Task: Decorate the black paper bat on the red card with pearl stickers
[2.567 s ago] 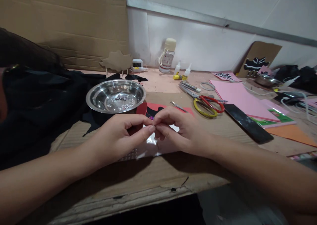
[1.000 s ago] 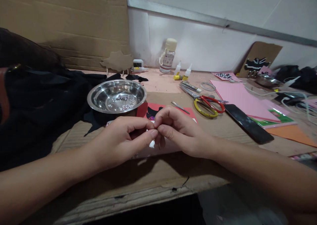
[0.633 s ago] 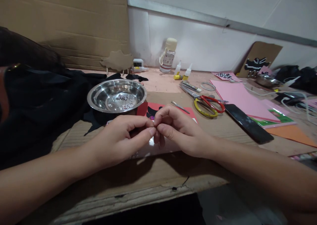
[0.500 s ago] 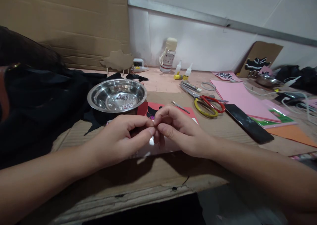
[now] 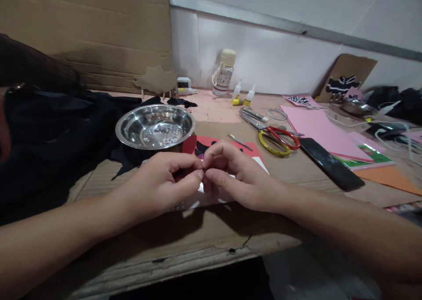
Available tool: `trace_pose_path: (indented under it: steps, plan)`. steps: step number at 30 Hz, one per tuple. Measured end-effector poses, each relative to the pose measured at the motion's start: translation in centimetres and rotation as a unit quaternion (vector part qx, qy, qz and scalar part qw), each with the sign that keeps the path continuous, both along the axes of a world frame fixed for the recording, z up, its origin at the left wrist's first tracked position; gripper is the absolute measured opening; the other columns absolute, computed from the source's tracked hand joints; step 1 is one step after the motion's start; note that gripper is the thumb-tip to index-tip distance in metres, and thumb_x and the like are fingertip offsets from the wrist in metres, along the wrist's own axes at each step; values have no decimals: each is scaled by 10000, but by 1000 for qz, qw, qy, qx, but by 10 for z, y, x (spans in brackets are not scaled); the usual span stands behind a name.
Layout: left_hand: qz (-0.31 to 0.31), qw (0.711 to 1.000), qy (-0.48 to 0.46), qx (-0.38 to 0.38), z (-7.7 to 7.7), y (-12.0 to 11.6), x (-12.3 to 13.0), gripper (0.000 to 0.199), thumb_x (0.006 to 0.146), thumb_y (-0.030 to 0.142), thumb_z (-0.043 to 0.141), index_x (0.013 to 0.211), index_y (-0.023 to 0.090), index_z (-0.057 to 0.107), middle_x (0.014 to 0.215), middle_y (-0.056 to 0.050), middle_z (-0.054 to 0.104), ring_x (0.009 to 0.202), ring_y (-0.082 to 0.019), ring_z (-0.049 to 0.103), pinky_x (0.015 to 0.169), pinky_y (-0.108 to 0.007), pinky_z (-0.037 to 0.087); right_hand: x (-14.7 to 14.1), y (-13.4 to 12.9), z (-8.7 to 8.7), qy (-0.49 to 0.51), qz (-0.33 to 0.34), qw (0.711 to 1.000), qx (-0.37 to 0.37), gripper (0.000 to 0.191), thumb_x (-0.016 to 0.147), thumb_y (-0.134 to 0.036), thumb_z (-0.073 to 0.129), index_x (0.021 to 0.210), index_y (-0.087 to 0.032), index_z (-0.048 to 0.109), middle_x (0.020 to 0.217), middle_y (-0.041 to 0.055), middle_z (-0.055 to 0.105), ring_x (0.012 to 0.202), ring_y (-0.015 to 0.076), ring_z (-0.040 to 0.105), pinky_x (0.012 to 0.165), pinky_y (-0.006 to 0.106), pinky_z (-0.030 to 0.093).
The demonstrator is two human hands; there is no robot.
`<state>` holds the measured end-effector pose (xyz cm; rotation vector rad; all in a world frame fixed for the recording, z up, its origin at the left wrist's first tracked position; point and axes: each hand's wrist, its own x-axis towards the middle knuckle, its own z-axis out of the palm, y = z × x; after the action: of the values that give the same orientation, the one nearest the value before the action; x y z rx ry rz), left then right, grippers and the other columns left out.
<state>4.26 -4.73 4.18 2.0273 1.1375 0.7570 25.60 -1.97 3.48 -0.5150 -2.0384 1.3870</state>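
Observation:
My left hand [image 5: 165, 179] and my right hand [image 5: 239, 177] meet at the fingertips over the table's near side. Both are closed in a pinch, thumb against fingers; whatever lies between them is too small or hidden to name. Beneath them is a glossy white sheet [image 5: 187, 203], with tiny clear bits by its lower left corner. Behind the hands a red sheet [image 5: 189, 146] carries black shapes [image 5: 201, 148] and a small patch of purple beads [image 5: 201, 156], partly covered by my fingers. Tweezers [image 5: 240, 142] lie on the red sheet's far edge.
A steel bowl [image 5: 132, 139] with small shiny pieces stands behind my left hand. To the right lie scissors [image 5: 275, 144], a black phone [image 5: 331, 163] and pink sheets [image 5: 325, 130]. Glue bottles [image 5: 249, 95] and a drinking bottle [image 5: 224, 73] stand at the back. Black cloth [image 5: 59, 155] covers the left.
Both pinched hands have shifted very slightly to the left together. More of the white sheet's right corner shows beside my right hand. The other objects stay in place.

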Motion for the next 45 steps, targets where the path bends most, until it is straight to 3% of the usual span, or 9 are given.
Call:
trace_pose_path:
  steps: [6,16,24,35,42,45]
  plan:
    - [-21,1000,-10,4,-1,-1,0,332,965,328,473,832,179,737,714,13,701,601,-132,597,531,-229,441,-1,-1,2,-8,-2,1000,24,24,1056,-226,513,1066,-222,491,891,-3,623,762,121,592,668,252,509]
    - [-67,996,2,53,5,-1,-3,311,1023,329,499,916,185,753,808,-4,747,714,-149,663,641,-249,493,1,-2,5,8,18,998,-52,33,1049,-218,507,1047,-231,478,863,-27,579,690,108,602,625,243,530]
    - [-58,998,18,35,5,0,0,346,992,347,445,816,168,685,693,4,650,607,-138,583,541,-249,437,1,0,2,-21,-12,1000,-9,39,1054,-266,517,1061,-228,508,871,-16,591,718,126,612,640,266,526]
    - [-41,998,24,37,2,1,0,338,973,335,450,794,175,687,698,5,684,614,-142,607,560,-246,454,2,1,0,-14,-10,1000,8,19,1075,-221,502,1068,-230,518,917,-18,618,799,105,613,708,237,531]
    - [-50,998,-12,33,1,2,1,303,974,292,466,820,198,709,731,26,719,655,-129,645,618,-217,493,-1,0,-1,9,22,999,-49,86,1090,-186,411,1054,-224,479,867,-27,593,730,100,606,665,237,537]
    - [-41,998,4,38,2,2,1,319,972,313,456,798,194,695,695,25,681,620,-132,603,571,-225,462,-1,-1,-1,4,12,998,-54,54,1085,-202,437,1065,-226,481,872,-23,598,748,108,611,662,238,536]
